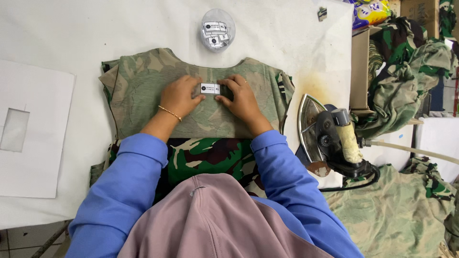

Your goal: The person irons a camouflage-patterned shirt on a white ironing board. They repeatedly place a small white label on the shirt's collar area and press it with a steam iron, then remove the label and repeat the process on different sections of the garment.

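A camouflage shirt (143,91) lies inside out and flat on the white table (71,33), neckline away from me. A small white label (210,88) with dark print rests on it just below the neckline. My left hand (180,95) presses the label's left end with its fingertips; a thin bracelet circles that wrist. My right hand (241,98) holds the label's right end. Both arms wear blue sleeves.
A clear round container (217,29) of more labels stands beyond the neckline. An iron (330,138) rests on its side at the right, cord trailing right. White paper sheets (33,129) lie at left. Piles of camouflage garments (411,62) fill the right side.
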